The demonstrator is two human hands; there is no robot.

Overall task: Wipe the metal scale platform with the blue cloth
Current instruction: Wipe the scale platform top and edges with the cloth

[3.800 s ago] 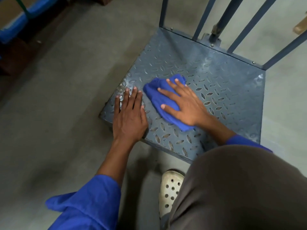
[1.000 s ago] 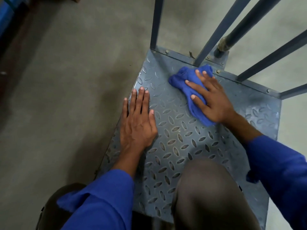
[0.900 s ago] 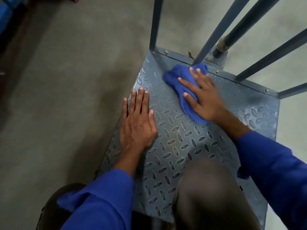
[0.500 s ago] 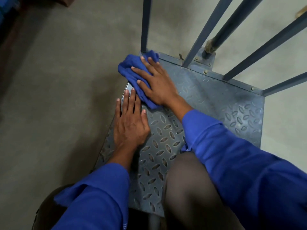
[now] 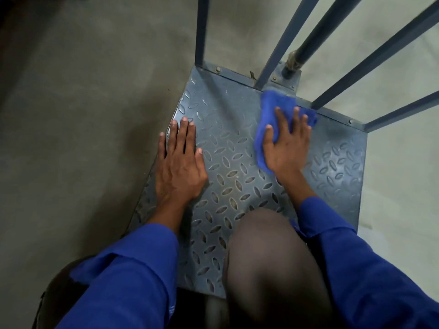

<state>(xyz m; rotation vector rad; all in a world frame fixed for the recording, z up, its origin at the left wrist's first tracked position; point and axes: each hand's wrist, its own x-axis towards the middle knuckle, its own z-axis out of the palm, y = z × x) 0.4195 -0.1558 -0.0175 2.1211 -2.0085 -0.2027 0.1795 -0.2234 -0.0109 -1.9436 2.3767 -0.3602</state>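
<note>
Matt embossed metal platform (image 5: 237, 129), soft, perhaps fleecy, cloth (image 5: 268, 115).

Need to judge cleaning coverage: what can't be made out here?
Head view only:
- Near end of the metal scale platform: hidden by the knee.
- Middle of the blue cloth: covered by the right hand.
- Tops of the rail bars: cut off by the top edge.
- Platform under the left hand: hidden.
</note>
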